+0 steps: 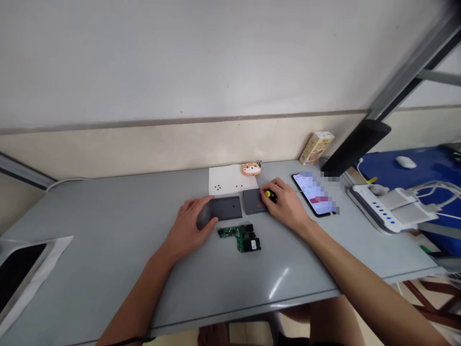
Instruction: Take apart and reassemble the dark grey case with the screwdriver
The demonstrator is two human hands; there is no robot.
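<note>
My left hand (189, 225) rests on the grey table (108, 250), fingers curled over the left end of a flat dark grey casing half (226, 208). My right hand (286, 202) is closed around a small screwdriver with a yellow and black handle (269, 194), held at the right side of a second grey casing piece (254, 201). A green circuit board (240, 235) with black ports lies bare on the table just in front of both casing pieces. Behind them lies a white paper sheet (230, 180) with a few tiny screws on it.
A phone (314, 193) with its screen lit lies right of my right hand. An orange animal-shaped trinket (251, 168) and a small carton (316, 147) stand by the wall. A white power strip (382, 206) sits far right, a dark tablet in packaging (21, 271) far left.
</note>
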